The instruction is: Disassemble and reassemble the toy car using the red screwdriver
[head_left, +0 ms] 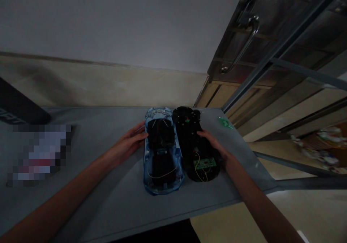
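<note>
A blue toy car body (pixel 177 163) lies lengthwise on the grey tabletop, with dark parts and thin wires showing in its middle. Close along its right side is a black toy car chassis (pixel 187 138). Near the chassis's front end, a green circuit board (pixel 204 163) has yellow wires running from it. My left hand (pixel 132 139) grips the body's left edge, thumb on top and the other fingers partly hidden. On the right edge of the chassis, my right hand (pixel 213 143) holds with its thumb over the top; its remaining fingers are mostly out of sight.
A small green plastic piece (pixel 226 122) lies at the table's right side. To the left are a blurred-out box (pixel 43 152) and a dark long object (pixel 21 107). A wall borders the back; a metal frame (pixel 252 82) and door handle (pixel 242 48) stand right.
</note>
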The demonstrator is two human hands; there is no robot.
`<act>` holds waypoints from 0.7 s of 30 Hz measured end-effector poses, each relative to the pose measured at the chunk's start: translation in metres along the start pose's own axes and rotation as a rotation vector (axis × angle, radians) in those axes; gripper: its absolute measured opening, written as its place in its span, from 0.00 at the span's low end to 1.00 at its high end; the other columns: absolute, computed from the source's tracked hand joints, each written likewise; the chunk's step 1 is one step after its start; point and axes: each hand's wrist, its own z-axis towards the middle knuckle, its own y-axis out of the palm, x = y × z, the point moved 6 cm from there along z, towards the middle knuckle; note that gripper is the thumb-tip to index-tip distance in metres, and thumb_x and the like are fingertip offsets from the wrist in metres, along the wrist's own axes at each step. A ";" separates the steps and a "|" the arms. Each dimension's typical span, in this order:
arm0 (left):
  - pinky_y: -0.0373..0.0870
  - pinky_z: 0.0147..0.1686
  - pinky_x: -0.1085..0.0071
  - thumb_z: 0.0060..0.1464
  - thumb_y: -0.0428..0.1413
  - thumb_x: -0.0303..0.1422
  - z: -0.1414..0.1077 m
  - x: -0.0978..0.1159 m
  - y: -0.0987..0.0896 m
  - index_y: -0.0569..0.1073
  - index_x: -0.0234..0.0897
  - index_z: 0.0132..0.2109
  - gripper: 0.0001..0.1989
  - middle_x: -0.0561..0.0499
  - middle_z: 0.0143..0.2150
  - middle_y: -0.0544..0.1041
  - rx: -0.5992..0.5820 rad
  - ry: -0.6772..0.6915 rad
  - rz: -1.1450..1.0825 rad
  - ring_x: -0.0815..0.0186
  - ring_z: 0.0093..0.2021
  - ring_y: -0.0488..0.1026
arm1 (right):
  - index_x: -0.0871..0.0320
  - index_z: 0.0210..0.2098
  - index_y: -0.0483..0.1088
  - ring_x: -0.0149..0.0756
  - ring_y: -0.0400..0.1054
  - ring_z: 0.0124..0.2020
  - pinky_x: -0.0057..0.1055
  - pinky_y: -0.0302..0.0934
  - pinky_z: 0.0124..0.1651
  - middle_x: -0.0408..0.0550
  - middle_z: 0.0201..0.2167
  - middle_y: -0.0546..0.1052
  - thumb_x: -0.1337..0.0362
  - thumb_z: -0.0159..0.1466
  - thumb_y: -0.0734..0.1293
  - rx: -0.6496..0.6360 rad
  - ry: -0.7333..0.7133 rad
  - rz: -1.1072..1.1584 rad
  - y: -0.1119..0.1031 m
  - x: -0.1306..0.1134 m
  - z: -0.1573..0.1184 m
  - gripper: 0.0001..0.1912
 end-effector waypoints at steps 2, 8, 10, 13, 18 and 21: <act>0.72 0.82 0.48 0.56 0.79 0.36 0.000 0.000 0.000 0.83 0.47 0.69 0.35 0.45 0.80 0.81 0.004 -0.001 0.006 0.40 0.83 0.73 | 0.48 0.47 0.83 0.50 0.86 0.41 0.41 0.80 0.42 0.48 0.38 0.90 0.50 0.66 0.81 0.011 0.010 0.002 0.001 0.000 -0.001 0.14; 0.74 0.79 0.49 0.58 0.78 0.37 -0.002 0.002 0.001 0.85 0.48 0.68 0.32 0.45 0.80 0.81 0.007 0.019 0.030 0.39 0.83 0.73 | 0.49 0.49 0.83 0.49 0.86 0.40 0.40 0.80 0.42 0.48 0.38 0.90 0.50 0.66 0.81 -0.008 0.014 0.015 0.003 -0.001 0.000 0.17; 0.75 0.78 0.48 0.58 0.78 0.37 -0.002 0.003 0.002 0.85 0.46 0.68 0.32 0.45 0.80 0.82 0.006 0.027 0.024 0.38 0.83 0.73 | 0.49 0.50 0.82 0.49 0.86 0.40 0.40 0.80 0.41 0.48 0.37 0.90 0.50 0.65 0.82 -0.009 0.021 0.017 0.003 -0.001 0.001 0.18; 0.73 0.79 0.47 0.59 0.77 0.36 -0.002 0.003 0.002 0.85 0.45 0.69 0.31 0.45 0.77 0.84 0.020 0.024 0.021 0.37 0.83 0.73 | 0.48 0.49 0.82 0.50 0.86 0.41 0.41 0.80 0.42 0.48 0.37 0.89 0.49 0.65 0.81 0.000 0.036 0.004 0.004 0.000 0.000 0.18; 0.75 0.78 0.47 0.56 0.78 0.35 -0.001 0.001 0.000 0.85 0.46 0.68 0.33 0.45 0.78 0.83 0.046 0.000 0.015 0.37 0.82 0.75 | 0.48 0.45 0.81 0.52 0.85 0.42 0.43 0.81 0.47 0.49 0.37 0.88 0.49 0.65 0.81 0.020 0.019 -0.010 0.004 -0.001 -0.001 0.14; 0.75 0.79 0.45 0.56 0.78 0.36 -0.001 0.001 0.000 0.85 0.49 0.68 0.33 0.44 0.80 0.81 0.043 -0.001 0.031 0.39 0.82 0.74 | 0.48 0.48 0.83 0.52 0.85 0.44 0.41 0.80 0.45 0.49 0.36 0.88 0.51 0.68 0.79 0.017 0.004 0.010 0.006 -0.003 -0.002 0.14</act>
